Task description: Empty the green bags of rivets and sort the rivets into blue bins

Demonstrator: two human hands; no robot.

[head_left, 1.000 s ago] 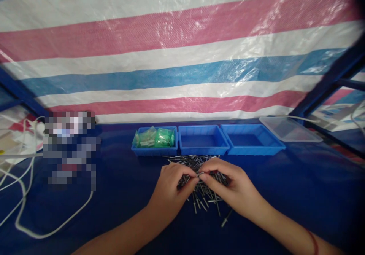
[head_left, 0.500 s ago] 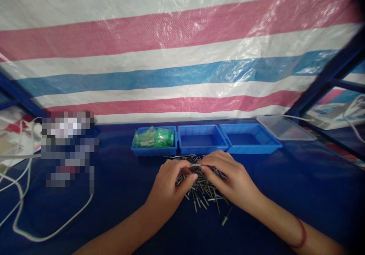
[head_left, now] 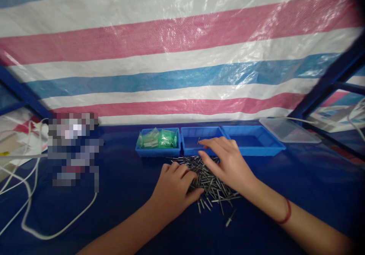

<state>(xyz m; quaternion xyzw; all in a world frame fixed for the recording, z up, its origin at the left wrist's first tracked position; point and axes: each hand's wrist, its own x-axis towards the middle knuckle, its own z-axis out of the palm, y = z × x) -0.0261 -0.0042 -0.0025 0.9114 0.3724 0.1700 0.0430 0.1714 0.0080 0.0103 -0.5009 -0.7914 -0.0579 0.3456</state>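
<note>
A pile of small metal rivets lies on the dark blue table cloth in front of three blue bins. My left hand rests on the pile's left side with its fingers curled down into the rivets; what they grip is hidden. My right hand reaches forward over the front rim of the middle blue bin, fingers stretched out. A single rivet shows just beyond its index fingertip, inside the bin. A red band circles my right wrist.
The left blue bin holds green packets. The right blue bin and a clear plastic lid sit further right. White cables loop at the left. A striped tarp hangs behind, with blue frame bars at both sides.
My right hand has left the pile and moved forward over the middle bin, its fingers spreading. My left hand has stayed on the pile and drawn slightly nearer.
</note>
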